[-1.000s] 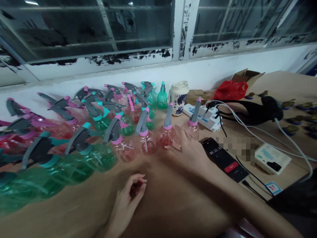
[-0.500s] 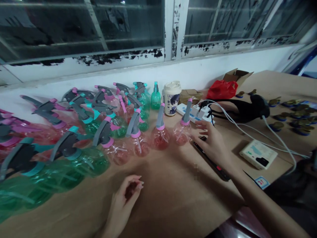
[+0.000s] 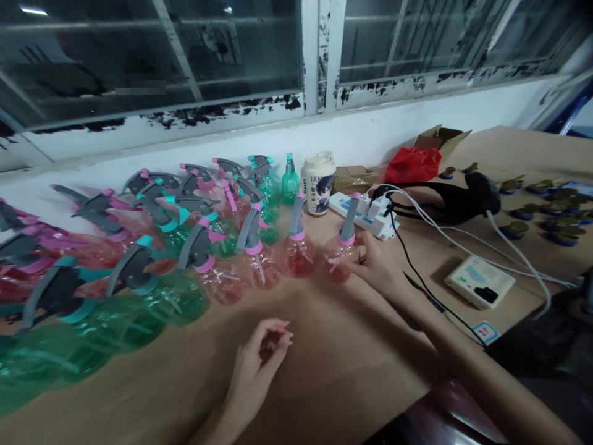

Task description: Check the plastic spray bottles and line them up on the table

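Observation:
My right hand (image 3: 374, 262) is closed round the right side of a pink spray bottle (image 3: 337, 258), with the thumb across its front and the fingers partly hidden behind. This bottle has a grey trigger head and a pink collar, and it stands upright on the table at the right end of a row. Just left of it is another pink spray bottle (image 3: 299, 256) of the same kind. Low in the middle, over the bare tabletop, my left hand (image 3: 262, 355) is curled with thumb and fingertips close together. Its hollow shows nothing held.
Several green spray bottles (image 3: 173, 296) and pink ones crowd the table's left side. Behind stand a paper cup (image 3: 319, 185) and a white power strip (image 3: 365, 213) with cables. Farther right are a red plastic bag (image 3: 414, 171), a pale box-shaped device (image 3: 480, 281) and several gold-and-blue pieces (image 3: 514, 228).
My right hand has moved left and down from beside the end pink spray bottle and taken hold of it. My left hand has shifted to the right, still curled.

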